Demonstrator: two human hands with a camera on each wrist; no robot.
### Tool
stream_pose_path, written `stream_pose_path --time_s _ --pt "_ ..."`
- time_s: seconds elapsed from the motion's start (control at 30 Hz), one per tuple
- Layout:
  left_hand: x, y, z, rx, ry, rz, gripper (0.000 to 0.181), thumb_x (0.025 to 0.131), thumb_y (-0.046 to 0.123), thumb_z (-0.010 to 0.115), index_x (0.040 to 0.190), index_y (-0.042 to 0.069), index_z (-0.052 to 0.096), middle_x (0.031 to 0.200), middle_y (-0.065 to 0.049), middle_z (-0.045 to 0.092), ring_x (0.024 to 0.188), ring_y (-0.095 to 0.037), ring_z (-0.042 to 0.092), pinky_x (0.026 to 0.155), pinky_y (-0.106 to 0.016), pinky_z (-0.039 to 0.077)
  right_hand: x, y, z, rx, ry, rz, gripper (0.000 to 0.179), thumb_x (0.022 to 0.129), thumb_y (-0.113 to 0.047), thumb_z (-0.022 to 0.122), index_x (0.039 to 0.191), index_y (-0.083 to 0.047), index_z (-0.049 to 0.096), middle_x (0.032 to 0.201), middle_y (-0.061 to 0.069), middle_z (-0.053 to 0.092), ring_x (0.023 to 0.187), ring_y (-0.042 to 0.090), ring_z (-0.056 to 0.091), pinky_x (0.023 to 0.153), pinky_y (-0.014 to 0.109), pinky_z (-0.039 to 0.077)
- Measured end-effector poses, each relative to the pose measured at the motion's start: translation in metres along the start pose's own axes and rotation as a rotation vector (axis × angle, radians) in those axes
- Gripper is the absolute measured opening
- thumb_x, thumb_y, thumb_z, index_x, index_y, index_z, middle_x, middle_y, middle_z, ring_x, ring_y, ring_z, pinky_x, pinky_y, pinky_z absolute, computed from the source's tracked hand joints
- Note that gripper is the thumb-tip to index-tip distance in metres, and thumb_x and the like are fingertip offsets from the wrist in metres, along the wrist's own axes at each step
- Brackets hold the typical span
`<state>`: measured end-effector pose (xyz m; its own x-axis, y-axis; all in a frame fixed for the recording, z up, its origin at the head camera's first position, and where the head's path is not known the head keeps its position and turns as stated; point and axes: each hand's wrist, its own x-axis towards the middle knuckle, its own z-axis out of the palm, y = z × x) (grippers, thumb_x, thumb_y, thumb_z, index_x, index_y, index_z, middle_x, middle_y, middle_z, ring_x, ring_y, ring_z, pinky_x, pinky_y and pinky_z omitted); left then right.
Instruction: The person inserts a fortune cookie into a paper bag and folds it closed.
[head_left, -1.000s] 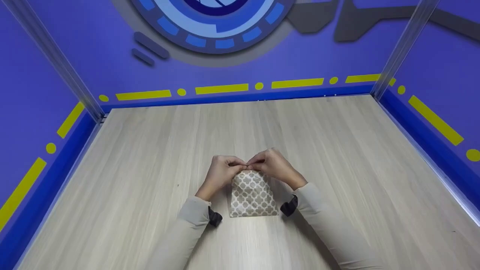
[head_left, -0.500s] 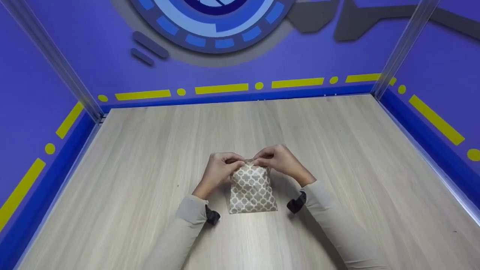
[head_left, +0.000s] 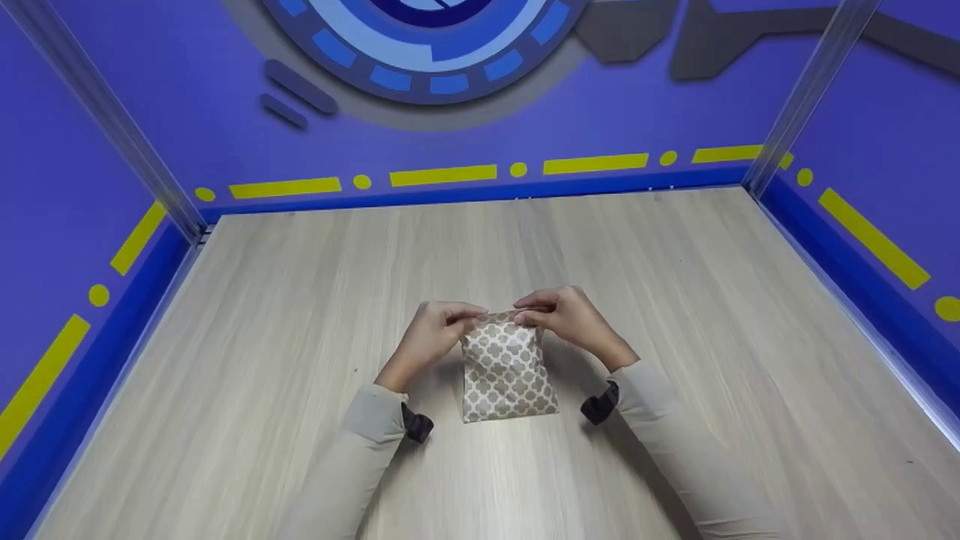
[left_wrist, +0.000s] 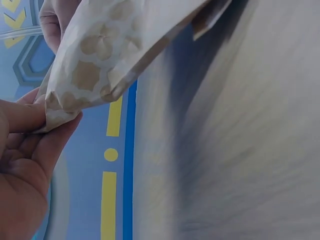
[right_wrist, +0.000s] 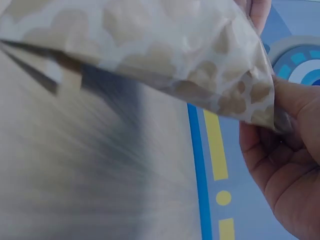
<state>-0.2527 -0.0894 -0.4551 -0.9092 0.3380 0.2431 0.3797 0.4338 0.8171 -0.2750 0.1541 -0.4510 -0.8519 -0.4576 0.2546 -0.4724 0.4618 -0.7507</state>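
Observation:
A small paper bag (head_left: 506, 371) with a tan and white quatrefoil print stands on the table, its top end toward the back wall. My left hand (head_left: 433, 335) pinches the top left corner between thumb and fingers. At the top right corner, my right hand (head_left: 571, 321) pinches the paper the same way. In the left wrist view the bag's corner (left_wrist: 62, 107) sits between the thumb and fingers of the left hand (left_wrist: 30, 155). The right wrist view has the other corner (right_wrist: 260, 100) in the right hand (right_wrist: 295, 150). What the bag contains is hidden.
The pale wood-grain table (head_left: 300, 300) is bounded by a blue back wall (head_left: 637, 105) with yellow marks and by blue side walls. Metal posts (head_left: 806, 94) rise at the back corners. Black wrist cameras (head_left: 600, 405) hang under both cuffs.
The hands began together at the gathered top of the bag and have moved apart, the right one to the right. The bag's top edge is now spread wider, and its base sits slightly farther back.

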Motion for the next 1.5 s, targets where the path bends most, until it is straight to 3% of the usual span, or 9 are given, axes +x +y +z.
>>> stream_pose_path --time_s 0.23,0.4,0.57,0.77,1.0,1.23,1.5 --pt "-0.001 -0.005 -0.007 -0.063 0.035 -0.085 0.013 0.086 0.008 0.070 0.098 0.006 0.074 0.095 -0.008 0.074 0.083 -0.016 0.069 0.073 -0.025 0.055 -0.002 0.005 -0.011 0.032 0.010 0.088 0.019 0.087 -0.019 0.070 0.098 -0.005 0.075 0.093 0.010 0.074 0.077 0.013 0.069 0.068 0.023 0.054" --pt "0.000 -0.006 -0.010 -0.088 0.087 -0.133 0.007 0.081 0.013 0.076 0.085 0.007 0.074 0.083 -0.006 0.073 0.073 -0.012 0.068 0.068 -0.024 0.056 -0.004 0.009 -0.011 0.057 0.059 0.082 0.015 0.087 -0.014 0.070 0.096 -0.002 0.075 0.092 0.013 0.074 0.077 0.016 0.071 0.068 0.023 0.056" --pt "0.001 -0.005 -0.009 -0.062 0.135 -0.140 0.006 0.080 0.014 0.077 0.081 0.009 0.075 0.078 -0.004 0.073 0.071 -0.011 0.067 0.067 -0.024 0.056 -0.005 0.008 -0.011 0.055 0.091 0.073 0.014 0.086 -0.012 0.070 0.094 -0.002 0.076 0.090 0.013 0.074 0.076 0.016 0.072 0.067 0.022 0.056" --pt "0.005 -0.008 -0.009 -0.122 0.160 -0.129 0.009 0.085 0.011 0.071 0.088 0.004 0.074 0.086 -0.009 0.073 0.079 -0.015 0.070 0.071 -0.023 0.056 -0.003 0.007 -0.015 0.058 0.099 0.068 0.014 0.087 -0.015 0.070 0.094 -0.004 0.076 0.088 0.012 0.074 0.073 0.016 0.070 0.066 0.023 0.056" --pt "0.010 -0.010 -0.008 -0.004 0.179 -0.081 0.012 0.089 0.013 0.067 0.096 0.007 0.075 0.088 -0.006 0.072 0.074 -0.013 0.064 0.066 -0.021 0.051 0.000 0.011 -0.019 0.156 0.079 0.168 0.021 0.088 -0.018 0.069 0.102 -0.003 0.074 0.090 0.020 0.072 0.070 0.029 0.071 0.063 0.031 0.058" --pt "0.020 -0.008 -0.005 -0.078 0.228 -0.166 0.018 0.087 0.009 0.069 0.103 0.002 0.074 0.087 -0.011 0.072 0.067 -0.010 0.065 0.063 -0.022 0.055 0.005 0.013 -0.021 0.137 0.096 0.198 0.024 0.092 -0.016 0.064 0.109 -0.002 0.071 0.088 0.018 0.071 0.068 0.023 0.070 0.061 0.029 0.057" --pt "0.030 -0.009 -0.001 -0.060 0.278 -0.224 0.016 0.088 0.005 0.067 0.102 -0.001 0.072 0.080 -0.013 0.070 0.062 -0.009 0.063 0.057 -0.019 0.051 0.013 0.016 -0.023 0.123 0.112 0.243 0.026 0.095 -0.014 0.059 0.116 -0.001 0.067 0.094 0.021 0.070 0.074 0.030 0.070 0.065 0.036 0.058"
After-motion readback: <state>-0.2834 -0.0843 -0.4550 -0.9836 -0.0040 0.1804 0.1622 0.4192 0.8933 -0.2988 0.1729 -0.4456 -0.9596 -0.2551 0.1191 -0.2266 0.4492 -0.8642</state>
